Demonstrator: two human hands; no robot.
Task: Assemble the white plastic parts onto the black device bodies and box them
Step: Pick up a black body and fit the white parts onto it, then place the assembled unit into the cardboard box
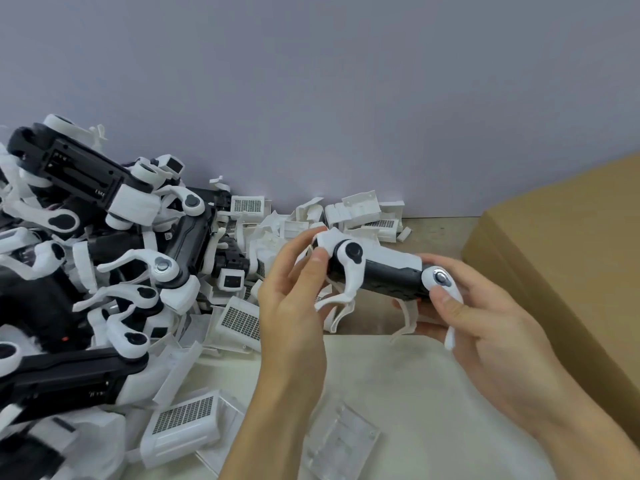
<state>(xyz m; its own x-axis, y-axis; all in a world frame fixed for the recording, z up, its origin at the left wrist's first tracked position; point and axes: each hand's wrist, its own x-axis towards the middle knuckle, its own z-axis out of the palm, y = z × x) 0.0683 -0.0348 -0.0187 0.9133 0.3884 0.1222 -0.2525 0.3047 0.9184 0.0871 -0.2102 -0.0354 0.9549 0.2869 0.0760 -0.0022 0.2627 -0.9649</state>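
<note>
Black device body (384,277) lies lengthwise between both hands; left hand (294,299) pinches its white cap end, right hand (485,323) grips its rear.

One black device body (384,275) sits between two hands. The heap (86,271) at left holds perhaps five more bodies, though overlap blurs the count. Loose grilled white parts (242,322): roughly six. One cardboard box (568,258).
</note>
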